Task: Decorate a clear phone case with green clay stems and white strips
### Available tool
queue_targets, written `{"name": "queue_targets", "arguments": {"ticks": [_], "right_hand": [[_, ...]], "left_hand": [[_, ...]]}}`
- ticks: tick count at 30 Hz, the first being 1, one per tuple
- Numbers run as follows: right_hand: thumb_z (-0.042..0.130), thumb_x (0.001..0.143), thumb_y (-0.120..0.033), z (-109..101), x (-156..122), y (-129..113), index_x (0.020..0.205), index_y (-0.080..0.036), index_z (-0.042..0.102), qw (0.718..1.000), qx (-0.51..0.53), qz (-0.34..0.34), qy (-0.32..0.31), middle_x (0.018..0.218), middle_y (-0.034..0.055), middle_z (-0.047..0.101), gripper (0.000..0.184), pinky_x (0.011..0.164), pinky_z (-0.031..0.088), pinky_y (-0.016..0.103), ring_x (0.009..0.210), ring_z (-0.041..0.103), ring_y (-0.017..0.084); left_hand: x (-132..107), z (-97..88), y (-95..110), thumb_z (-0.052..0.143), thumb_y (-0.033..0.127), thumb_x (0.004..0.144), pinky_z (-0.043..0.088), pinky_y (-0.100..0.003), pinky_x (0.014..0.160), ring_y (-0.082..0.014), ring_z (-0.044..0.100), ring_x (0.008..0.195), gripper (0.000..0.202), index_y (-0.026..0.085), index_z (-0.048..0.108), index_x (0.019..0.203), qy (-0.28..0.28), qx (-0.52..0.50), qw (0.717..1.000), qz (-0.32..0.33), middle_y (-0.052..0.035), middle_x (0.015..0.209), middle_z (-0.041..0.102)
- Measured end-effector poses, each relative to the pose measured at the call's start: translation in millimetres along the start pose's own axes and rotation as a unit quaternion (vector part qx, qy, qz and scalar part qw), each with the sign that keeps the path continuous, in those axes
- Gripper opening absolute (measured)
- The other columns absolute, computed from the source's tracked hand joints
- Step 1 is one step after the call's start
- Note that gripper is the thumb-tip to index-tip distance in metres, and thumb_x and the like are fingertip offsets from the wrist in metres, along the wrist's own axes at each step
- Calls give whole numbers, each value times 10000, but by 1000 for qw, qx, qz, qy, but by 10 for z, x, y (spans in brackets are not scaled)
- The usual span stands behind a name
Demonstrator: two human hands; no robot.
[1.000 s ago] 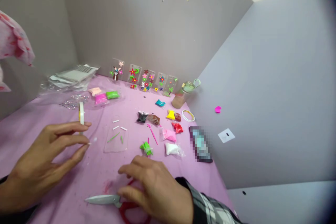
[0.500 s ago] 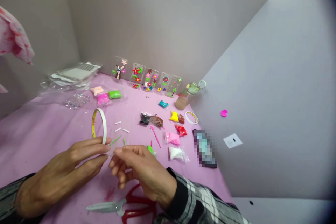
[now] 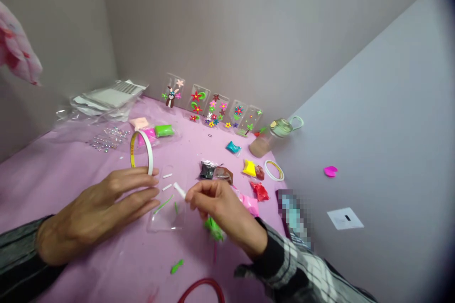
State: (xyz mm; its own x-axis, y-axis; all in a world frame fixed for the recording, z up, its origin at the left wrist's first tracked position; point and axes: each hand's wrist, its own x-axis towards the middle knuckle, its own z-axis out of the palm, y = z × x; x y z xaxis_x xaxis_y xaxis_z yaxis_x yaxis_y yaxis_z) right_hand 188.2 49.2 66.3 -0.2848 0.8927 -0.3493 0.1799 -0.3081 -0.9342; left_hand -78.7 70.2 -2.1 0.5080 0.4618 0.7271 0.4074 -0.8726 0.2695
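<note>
My left hand (image 3: 106, 208) has its fingers closed around the lower edge of a tape roll (image 3: 150, 154), a white ring with a yellow inner side. The thumb is hidden. My right hand (image 3: 223, 208) pinches a small white strip (image 3: 179, 190) between thumb and forefinger. Between the hands a clear phone case (image 3: 167, 228) lies flat. Short white pieces (image 3: 167, 176) lie on its upper part, and thin green strips (image 3: 164, 203) below them. Close to my right hand is a green packet (image 3: 213, 229), partly covered.
Decorated clear cases (image 3: 199, 104) lean on the back wall beside a glass jar (image 3: 270, 137). Packets of coloured clay (image 3: 250, 168), another tape roll (image 3: 274, 170) and a phone (image 3: 293, 218) lie to the right. Red scissor handles (image 3: 202, 286) show at the front near a green piece (image 3: 177, 266).
My left hand has risen with the tape roll, uncovering the clear case. My right hand has moved right and up and now pinches a white strip. The scissors have mostly left the view.
</note>
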Motion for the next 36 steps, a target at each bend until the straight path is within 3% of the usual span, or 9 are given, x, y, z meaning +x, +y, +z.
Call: {"name": "queue_targets", "arguments": {"ticks": [3,5,9,11,13,16,22,28,36], "right_hand": [[593,906,-164,-251,218,-122,788,-170,654,976,-206,-64,21,709,-37,545,134,608,343,244,622,449,102],[577,947,-111,-377,364,-228,870,-167,673,908,-391,-147,20,864,6,598,135,712,370,268,772,516,131],[506,1026,-106,-472,636,-428,943,-155,672,759,-606,-221,-92,951,58,610,192,735,363,287,874,522,171],[480,1049,-137,-456,751,-476,978,-154,677,711,-652,-222,-143,960,76,623,211,707,359,290,869,522,183],[482,1052,-157,-428,849,-480,1014,-157,687,684,-674,-217,-175,970,89,639,209,693,362,295,865,533,191],[500,1044,-167,-401,961,-440,1045,-163,700,671,-685,-206,-196,980,95,658,200,697,377,298,858,558,193],[499,1041,-173,-416,1086,-392,1076,-159,701,675,-678,-205,-209,1014,109,678,206,716,404,304,892,598,205],[525,1021,-156,-395,1140,-404,1062,-156,711,678,-673,-209,-209,1022,114,692,190,711,414,307,904,619,213],[528,1004,-135,-386,1203,-398,1102,-143,724,674,-676,-198,-224,1051,121,709,220,719,427,315,938,639,230]], "left_hand": [[194,1,-104,552,38,1020,514,-401,1123,-236,525,1343,320,168,612,1306,-31,56,998,5,-105,1379,552],[261,46,-192,530,54,1031,551,-412,1065,-249,547,1321,302,181,604,1294,-50,79,996,-3,-110,1363,560],[273,214,-337,475,92,1040,597,-386,1002,-259,601,1278,307,188,621,1292,-66,69,995,2,-110,1343,589],[260,295,-363,463,91,1036,601,-355,991,-255,614,1273,312,188,637,1277,-77,54,996,0,-104,1324,609],[247,358,-366,469,89,1035,603,-339,978,-250,618,1268,301,183,642,1263,-86,40,995,-4,-110,1315,618],[215,422,-370,472,81,1038,606,-347,973,-255,606,1279,293,165,638,1265,-100,27,995,-2,-133,1323,612],[158,485,-420,468,86,1043,600,-375,992,-258,607,1277,309,189,638,1279,-131,6,991,-22,-129,1333,612],[281,468,-370,423,135,1063,616,-318,930,-227,660,1183,307,230,652,1243,-146,-27,988,-32,-91,1284,654],[351,477,-343,398,129,1044,629,-331,918,-235,693,1134,339,226,632,1270,-161,-49,985,-28,-97,1271,678]]}}
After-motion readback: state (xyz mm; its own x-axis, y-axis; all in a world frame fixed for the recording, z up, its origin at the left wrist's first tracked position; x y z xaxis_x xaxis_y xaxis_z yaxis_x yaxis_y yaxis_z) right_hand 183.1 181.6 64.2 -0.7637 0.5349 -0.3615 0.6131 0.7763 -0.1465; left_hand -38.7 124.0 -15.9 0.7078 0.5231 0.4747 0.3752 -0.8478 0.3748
